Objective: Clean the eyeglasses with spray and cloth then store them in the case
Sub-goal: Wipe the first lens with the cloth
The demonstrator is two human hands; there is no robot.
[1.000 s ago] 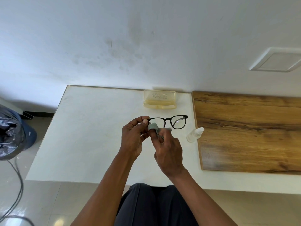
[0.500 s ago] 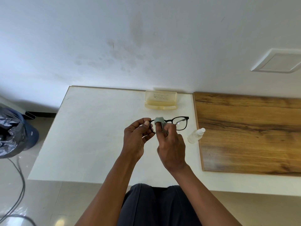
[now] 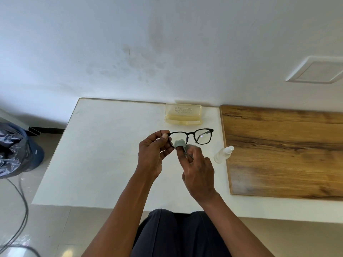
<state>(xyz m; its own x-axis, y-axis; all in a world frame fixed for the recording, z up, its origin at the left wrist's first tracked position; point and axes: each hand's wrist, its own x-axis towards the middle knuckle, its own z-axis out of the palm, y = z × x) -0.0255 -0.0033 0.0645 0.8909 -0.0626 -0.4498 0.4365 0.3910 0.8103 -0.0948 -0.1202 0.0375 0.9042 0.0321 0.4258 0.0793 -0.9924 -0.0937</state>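
Note:
Black-framed eyeglasses are held above the white table. My left hand pinches their left corner between thumb and fingers. My right hand pinches a small grey cloth against the lower edge of the left lens. The right lens is uncovered and catches a glint. A translucent yellowish glasses case stands open at the table's back edge by the wall. A small clear spray bottle lies on its side just right of my right hand.
A wooden board covers the table's right part. A bin lined with a dark plastic bag stands on the floor at left, with grey cables trailing over the tiles. My dark-trousered lap is below the table's front edge.
The cloth has moved from the top of the left lens down to its lower edge. My left hand keeps its hold on the frame's corner.

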